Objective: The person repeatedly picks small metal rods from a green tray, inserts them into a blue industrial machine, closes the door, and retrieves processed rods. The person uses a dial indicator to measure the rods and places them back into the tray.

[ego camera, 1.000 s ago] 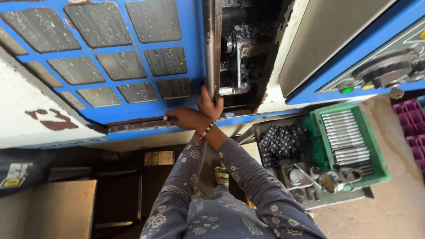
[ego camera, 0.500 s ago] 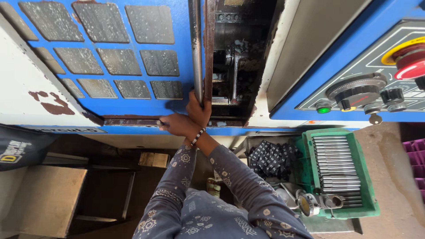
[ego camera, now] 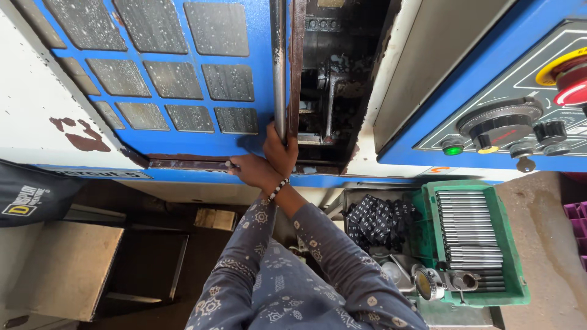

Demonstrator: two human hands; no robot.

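machine housing [ego camera: 36,104] standing white with flaking paint | control panel [ego camera: 513,116] sitting at right, green lamp glowing | concrete floor [ego camera: 550,232] lying dusty under daylight | green crate [ego camera: 474,244] holding metal rods beside a patterned cloth [ego camera: 379,220] | wooden board [ego camera: 61,269] resting at lower left | dark bag [ego camera: 30,195] hanging at left
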